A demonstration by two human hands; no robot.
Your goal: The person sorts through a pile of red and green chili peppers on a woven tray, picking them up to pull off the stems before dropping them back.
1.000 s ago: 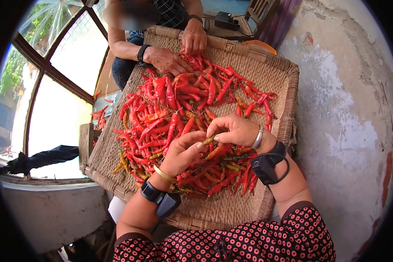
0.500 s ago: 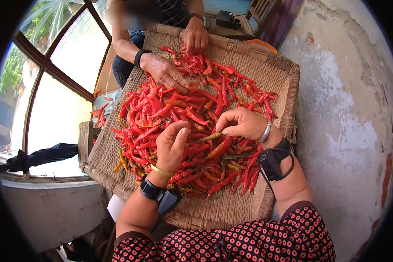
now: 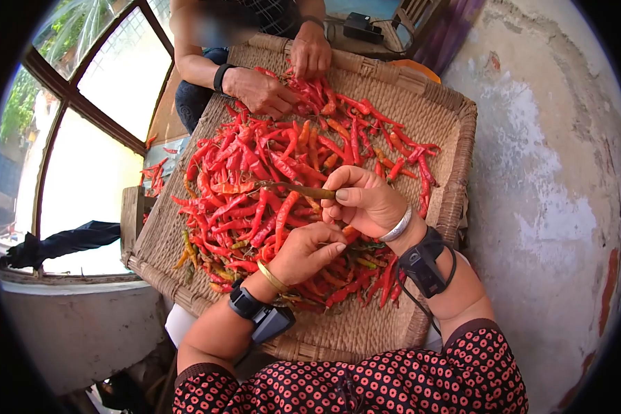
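A large heap of mostly red chili peppers (image 3: 241,155) lies on a woven tray (image 3: 366,331), with some orange and green ones among them. My right hand (image 3: 366,200) pinches a dark brownish-green pepper (image 3: 303,190) at its thick end; its thin end points left over the heap. Just below and to the left, my left hand (image 3: 303,254) is over the peppers with its fingers curled and thumb against them; whatever it holds, if anything, is hidden.
Across the tray a co-worker's two hands (image 3: 262,93) are at the heap's far edge. A window (image 3: 90,152) and a dark folded umbrella (image 3: 76,240) are at left, a rough wall (image 3: 531,207) at right. A black device (image 3: 361,29) sits behind.
My right hand has moved slightly left, with the dark pepper now held out over the heap. My left hand has moved down and right. The co-worker's hand at left has moved back.
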